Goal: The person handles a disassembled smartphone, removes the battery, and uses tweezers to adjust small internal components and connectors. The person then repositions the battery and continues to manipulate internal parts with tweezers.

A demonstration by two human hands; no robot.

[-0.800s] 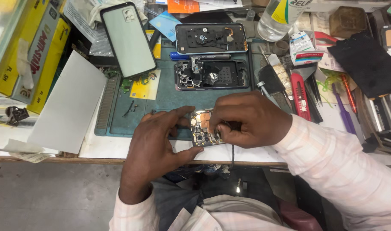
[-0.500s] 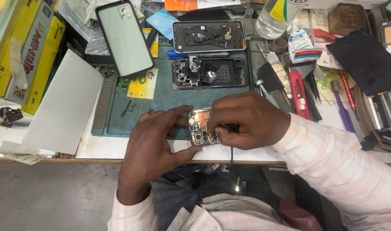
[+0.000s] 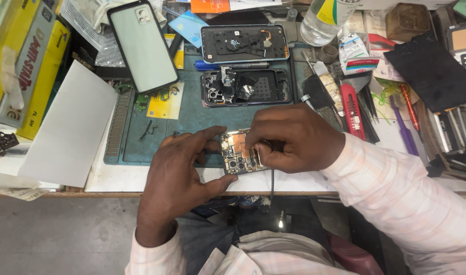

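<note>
Barely anything is shifting since the earlier frames — we're still hunched over the same small circuit board (image 3: pixel 237 153), both hands parked in the same spot near the front edge of the green work mat (image 3: pixel 192 119). Our left hand (image 3: pixel 179 175) is pinching the board between thumb and fingers, and our right hand (image 3: pixel 289 137) is closing around a thin tool, its tip hidden against the board's copper patch.

Progress-wise, we're judging this as mid-teardown: the phone frame (image 3: pixel 245 87) is lying gutted just behind the hands, the back cover (image 3: pixel 243 43) and the glass panel (image 3: pixel 143 46) are already set aside, and the board is out — reassembly isn't started.

Room is getting tight. We're working right at the table edge (image 3: pixel 65 193), with the red utility knife (image 3: pixel 352 109) and other tools crowding the right side.
</note>
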